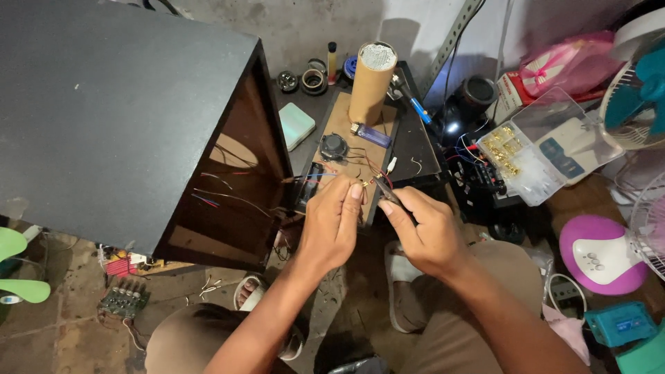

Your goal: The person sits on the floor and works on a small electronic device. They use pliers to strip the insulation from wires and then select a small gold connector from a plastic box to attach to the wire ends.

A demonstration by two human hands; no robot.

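While both hands work at the centre of the view, the containers sit around them. At two o'clock a clear plastic compartment box [537, 149] lies with its lid open, holding small brass-coloured terminals in its upper left cells and pale parts lower down. At nine to eleven o'clock a big dark speaker cabinet [118, 111] lies on its side, its open wooden interior showing loose red, blue and white wires. At twelve o'clock a tan cardboard tube [370, 83] with a mesh top stands upright on a brown board [343, 121], with a purple lighter [374, 135] just below it and a small round speaker driver [333, 146] beside that.

The floor is rough, stained concrete, crowded with parts: a green circuit board [125, 298] at eight o'clock, a purple and white fan base [603, 253] at four o'clock, a pink bag [564, 62] at one o'clock against a grey wall.

The left hand [332, 225] is raised, thumb and fingers pinched on a tiny brass terminal [364, 183] at a wire end, just above centre. The right hand [426, 232] is closed round the handles of small pliers [386, 190], whose tips meet that terminal. The hands are nearly touching, forearms rising from six o'clock over bent knees.
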